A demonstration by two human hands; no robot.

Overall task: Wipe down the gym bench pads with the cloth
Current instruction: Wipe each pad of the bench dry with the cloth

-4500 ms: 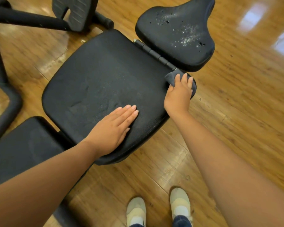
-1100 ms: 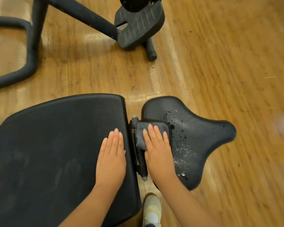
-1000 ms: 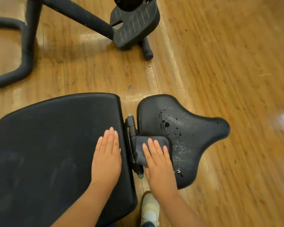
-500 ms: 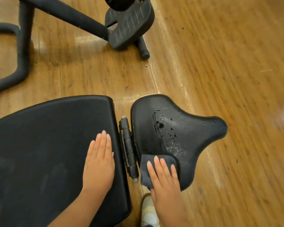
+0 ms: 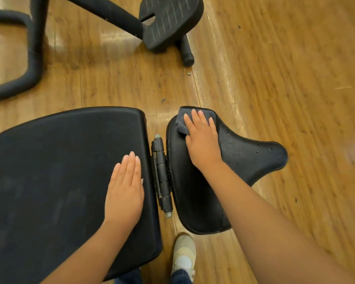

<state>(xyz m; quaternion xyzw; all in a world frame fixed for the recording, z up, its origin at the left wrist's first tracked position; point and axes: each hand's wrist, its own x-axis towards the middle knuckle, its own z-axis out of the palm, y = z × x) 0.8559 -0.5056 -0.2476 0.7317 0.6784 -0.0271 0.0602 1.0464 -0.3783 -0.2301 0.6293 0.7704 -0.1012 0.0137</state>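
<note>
Head view, looking down: the right hand [image 5: 203, 140] lies flat with straight fingers on the dark cloth [image 5: 182, 119], pressing it onto the far end of the small pad [image 5: 244, 156], the saddle-shaped one on the right. The left hand [image 5: 125, 189] rests open and flat on the large pad [image 5: 59, 171], near its right edge, just beside the hinge [image 5: 162, 175] between the two pads.

Risks, as I judge them: the cloth overhangs the far edge and could slide off onto the floor [image 5: 275, 78] under a forward push; a stroke leftward could snag it on the hinge.

A few droplets show near the small pad's right tip; whether the surface under the forearm is wiped cannot be told. The large pad's left part is cut off.
</note>
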